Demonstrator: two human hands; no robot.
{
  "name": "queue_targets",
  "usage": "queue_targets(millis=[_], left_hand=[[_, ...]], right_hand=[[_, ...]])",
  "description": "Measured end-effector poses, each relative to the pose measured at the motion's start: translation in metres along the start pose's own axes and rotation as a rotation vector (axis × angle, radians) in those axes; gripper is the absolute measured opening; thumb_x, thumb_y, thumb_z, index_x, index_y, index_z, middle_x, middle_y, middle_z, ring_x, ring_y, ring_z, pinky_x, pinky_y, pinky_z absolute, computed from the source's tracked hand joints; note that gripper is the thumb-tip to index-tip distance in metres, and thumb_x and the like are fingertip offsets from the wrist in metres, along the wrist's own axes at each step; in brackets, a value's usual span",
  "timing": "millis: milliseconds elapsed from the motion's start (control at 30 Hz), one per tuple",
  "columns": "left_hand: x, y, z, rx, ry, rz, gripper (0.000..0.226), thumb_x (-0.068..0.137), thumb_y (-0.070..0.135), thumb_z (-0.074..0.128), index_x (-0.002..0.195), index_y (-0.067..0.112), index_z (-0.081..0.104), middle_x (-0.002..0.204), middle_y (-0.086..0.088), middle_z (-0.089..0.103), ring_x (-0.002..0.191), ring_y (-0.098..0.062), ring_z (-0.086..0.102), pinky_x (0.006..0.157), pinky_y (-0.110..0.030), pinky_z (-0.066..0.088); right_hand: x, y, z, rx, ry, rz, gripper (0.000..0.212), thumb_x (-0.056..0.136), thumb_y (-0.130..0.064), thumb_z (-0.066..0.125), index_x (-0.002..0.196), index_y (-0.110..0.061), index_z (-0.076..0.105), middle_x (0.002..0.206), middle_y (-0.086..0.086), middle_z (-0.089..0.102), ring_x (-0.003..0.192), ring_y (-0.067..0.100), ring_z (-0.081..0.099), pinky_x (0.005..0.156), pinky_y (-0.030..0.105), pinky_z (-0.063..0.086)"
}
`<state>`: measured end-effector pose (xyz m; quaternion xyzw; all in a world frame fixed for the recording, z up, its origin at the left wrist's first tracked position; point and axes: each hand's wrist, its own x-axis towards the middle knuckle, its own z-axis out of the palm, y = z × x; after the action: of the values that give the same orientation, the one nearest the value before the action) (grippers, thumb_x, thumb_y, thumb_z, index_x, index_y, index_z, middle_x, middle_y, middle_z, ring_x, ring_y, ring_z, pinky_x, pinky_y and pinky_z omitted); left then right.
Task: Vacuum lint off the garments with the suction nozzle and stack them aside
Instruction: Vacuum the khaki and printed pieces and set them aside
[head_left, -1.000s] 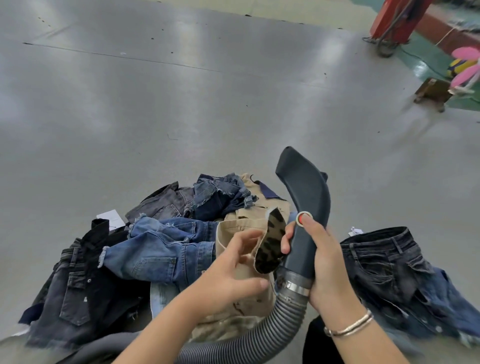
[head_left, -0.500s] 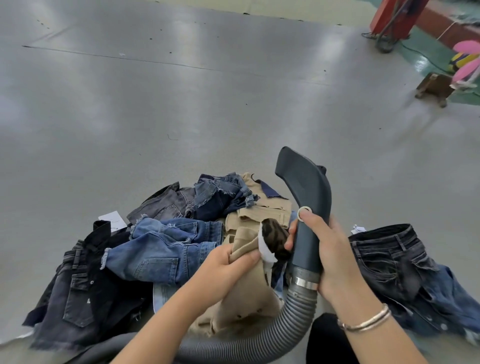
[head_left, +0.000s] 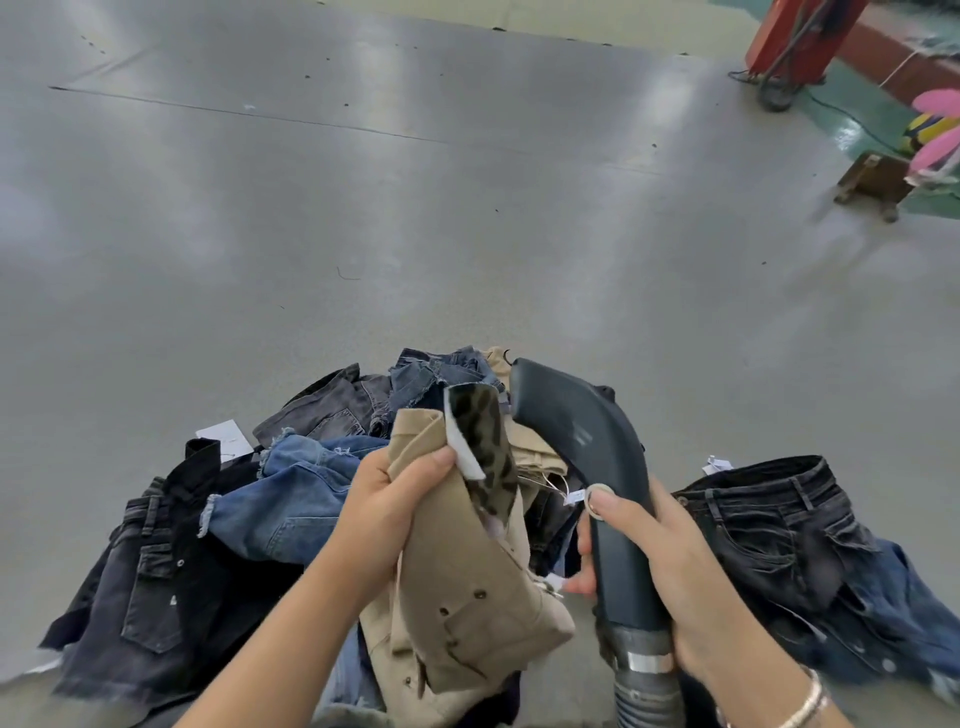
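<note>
Left hand: the left hand (head_left: 390, 506) grips a bunched fold of the khaki garment (head_left: 467, 597), thumb pressed on top, lifting it off the pile.
Khaki garment: soft woven tan cloth with small dark round buttons; a turned-out flap of camouflage-print lining (head_left: 483, 441) with a white edge stands up at its top, just beside the nozzle's mouth end.
Right hand: the right hand (head_left: 660, 561) is wrapped around the suction nozzle (head_left: 587, 447), thumb lying along its front beside a small metal ring (head_left: 597, 501).
Suction nozzle: one smooth, matte dark-grey plastic tube, curved like a horn, upright near the bench's near edge; a bright metal band joins it to a ribbed grey hose (head_left: 647, 699).
Wrist: thin silver bangles (head_left: 805, 701) on the right wrist.
Left pile: crumpled denim pieces with frayed hems, in black (head_left: 156, 582), mid-blue (head_left: 291, 499), and charcoal (head_left: 332, 405); exact count unclear.
Right pile: dark denim garments (head_left: 769, 525) with stitched pockets and belt loops, lying apart from the left pile.
Bench: broad, smooth grey sheet surface (head_left: 415, 208) with a dull sheen.
</note>
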<state>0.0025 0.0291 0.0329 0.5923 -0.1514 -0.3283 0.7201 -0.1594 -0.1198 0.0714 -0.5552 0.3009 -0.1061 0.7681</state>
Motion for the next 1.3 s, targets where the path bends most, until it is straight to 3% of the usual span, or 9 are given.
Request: queue_targets(millis=[200,333,400,500,633,800,900,1100,1300], left_hand=[[0.009,0.001,-0.014,0.305,0.283,0.107,0.031,0.065,0.030,0.061,0.063,0.000,0.055,0.055,-0.008,0.045,0.052,-0.015,0.042,0.052,-0.027,0.034],[0.011,-0.004,-0.023,0.516,0.208,0.180,0.029,0.070,0.026,0.061,0.051,0.014,0.043,0.046,0.009,0.037,0.046,-0.005,0.033,0.046,-0.017,0.028],[0.011,-0.010,-0.027,0.598,0.112,0.203,0.033,0.079,0.018,0.063,0.051,0.017,0.044,0.047,0.011,0.042,0.046,-0.003,0.036,0.048,-0.017,0.032],[0.009,-0.014,-0.027,0.651,-0.038,0.236,0.030,0.077,0.025,0.062,0.054,0.020,0.045,0.049,0.013,0.043,0.049,-0.001,0.035,0.050,-0.016,0.030],[0.005,-0.011,-0.021,0.632,-0.079,0.246,0.027,0.065,0.040,0.052,0.049,0.024,0.038,0.047,0.014,0.034,0.047,-0.001,0.029,0.047,-0.015,0.024],[0.010,-0.009,-0.021,0.607,0.119,0.199,0.030,0.068,0.032,0.056,0.048,0.023,0.036,0.044,0.013,0.031,0.046,-0.003,0.027,0.046,-0.015,0.024],[0.012,-0.010,-0.017,0.596,0.127,0.228,0.029,0.071,0.029,0.056,0.048,0.024,0.039,0.045,0.013,0.034,0.046,-0.002,0.029,0.046,-0.015,0.026],[0.010,-0.010,-0.014,0.621,-0.050,0.313,0.026,0.076,0.029,0.057,0.053,0.024,0.046,0.049,0.015,0.045,0.047,0.000,0.038,0.047,-0.011,0.031],[0.008,-0.007,-0.016,0.588,-0.061,0.283,0.029,0.069,0.041,0.054,0.046,0.030,0.039,0.047,0.015,0.038,0.046,0.000,0.032,0.048,-0.012,0.028]], right_hand=[[-0.019,-0.005,-0.008,-0.101,-0.194,0.006,0.046,0.065,-0.036,0.075,0.109,-0.033,0.062,0.069,0.018,0.061,0.050,0.034,0.059,0.052,0.038,0.052],[-0.025,0.000,-0.011,-0.280,-0.283,-0.033,0.051,0.065,-0.042,0.071,0.110,-0.060,0.058,0.086,-0.006,0.074,0.078,0.005,0.069,0.068,0.010,0.049],[-0.027,0.002,-0.009,-0.299,-0.295,-0.001,0.048,0.065,-0.043,0.071,0.106,-0.064,0.057,0.101,-0.005,0.073,0.089,0.000,0.068,0.070,0.006,0.048],[-0.026,0.000,-0.005,-0.273,-0.299,0.044,0.044,0.069,-0.038,0.073,0.106,-0.058,0.061,0.091,0.018,0.069,0.070,0.012,0.068,0.064,0.018,0.052],[-0.019,-0.003,-0.005,-0.166,-0.236,0.061,0.045,0.064,-0.039,0.073,0.106,-0.050,0.062,0.067,0.017,0.060,0.049,0.031,0.057,0.048,0.030,0.049],[-0.024,-0.002,-0.010,-0.198,-0.245,0.053,0.052,0.061,-0.045,0.081,0.109,-0.048,0.062,0.073,0.019,0.064,0.062,0.034,0.067,0.054,0.030,0.053],[-0.026,0.005,-0.010,-0.335,-0.264,0.030,0.055,0.066,-0.045,0.073,0.118,-0.051,0.056,0.093,0.004,0.072,0.084,0.013,0.070,0.070,0.015,0.050],[-0.018,0.000,-0.004,-0.259,-0.245,0.078,0.043,0.066,-0.042,0.071,0.106,-0.052,0.060,0.068,0.015,0.062,0.053,0.031,0.062,0.050,0.030,0.051],[-0.014,-0.002,-0.003,-0.201,-0.170,0.030,0.040,0.068,-0.036,0.073,0.107,-0.038,0.062,0.065,0.012,0.061,0.048,0.034,0.056,0.049,0.034,0.051]])
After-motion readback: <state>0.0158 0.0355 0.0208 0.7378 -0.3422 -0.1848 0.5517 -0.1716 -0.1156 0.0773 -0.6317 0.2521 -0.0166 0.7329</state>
